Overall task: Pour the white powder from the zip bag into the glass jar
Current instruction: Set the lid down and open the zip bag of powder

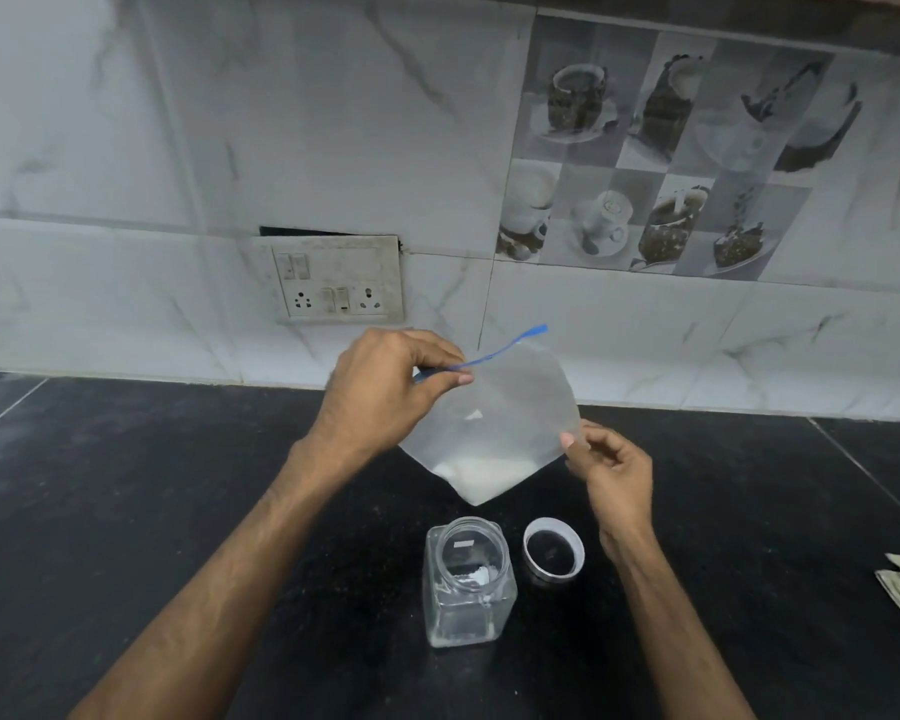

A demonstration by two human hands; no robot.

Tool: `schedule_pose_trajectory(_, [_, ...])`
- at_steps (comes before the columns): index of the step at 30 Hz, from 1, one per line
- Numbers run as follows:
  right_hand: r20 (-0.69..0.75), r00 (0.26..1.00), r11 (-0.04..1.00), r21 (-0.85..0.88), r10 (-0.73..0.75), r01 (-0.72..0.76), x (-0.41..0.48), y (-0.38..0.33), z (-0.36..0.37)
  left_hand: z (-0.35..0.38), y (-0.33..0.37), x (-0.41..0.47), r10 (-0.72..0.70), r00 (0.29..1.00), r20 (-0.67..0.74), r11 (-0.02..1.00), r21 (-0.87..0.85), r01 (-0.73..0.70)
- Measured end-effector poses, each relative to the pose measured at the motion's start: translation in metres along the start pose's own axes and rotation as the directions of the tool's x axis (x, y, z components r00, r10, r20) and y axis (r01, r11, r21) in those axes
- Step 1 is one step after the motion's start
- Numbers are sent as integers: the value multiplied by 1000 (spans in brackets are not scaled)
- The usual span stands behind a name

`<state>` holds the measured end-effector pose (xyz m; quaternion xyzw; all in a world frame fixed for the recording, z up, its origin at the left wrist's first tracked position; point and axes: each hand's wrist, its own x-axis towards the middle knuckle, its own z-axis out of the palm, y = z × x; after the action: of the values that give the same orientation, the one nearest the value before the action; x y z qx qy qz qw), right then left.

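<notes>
Head view: left hand (385, 387) pinched the clear plastic zip bag's (510, 407) blue seal (494, 356), right hand (614, 470) pinched its side corner. White powder (481, 475) filled the lowest corner, which pointed down toward the open square glass jar (468, 584).

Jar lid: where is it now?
Head view, lower centre: the lid lies open side up on the black counter, just right of the glass jar without touching it, near the right hand.

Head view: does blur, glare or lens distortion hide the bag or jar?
Head view: slightly soft all over; wide-angle bend curves the counter edge; dim, even light, no hard shadows; pale reflections on the glass jar, yet the white powder in the zip bag reads clearly.
</notes>
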<state>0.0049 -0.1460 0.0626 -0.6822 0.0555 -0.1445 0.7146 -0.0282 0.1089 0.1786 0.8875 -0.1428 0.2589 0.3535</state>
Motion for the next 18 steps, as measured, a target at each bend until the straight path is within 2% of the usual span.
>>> schedule_pose_trajectory(2, [104,975,966,149,197,-211,-8,11,0,4,3,1,23,1000,-4,999,-24,-23])
schedule_pose_trajectory(4, [222,914,895,223,340,-387,-20,21,6,7,6,1,51,999,-2,997,-52,-51])
schedule_pose_trajectory(7, [270,871,830,286,410,-480,-35,27,18,10,8,1,67,998,10,992,-110,-65])
schedule_pose_trajectory(11, [127,917,858,324,378,-398,-43,25,24,7,5,-3,63,998,8,989,-135,-62])
schedule_pose_trajectory(15, [42,963,923,277,266,-267,-41,11,17,-1,-3,-8,16,1000,1,990,-139,-16])
schedule_pose_trajectory(18, [-7,992,967,223,125,-120,-32,-6,4,0,-4,-16,-12,1000,8,988,-152,13])
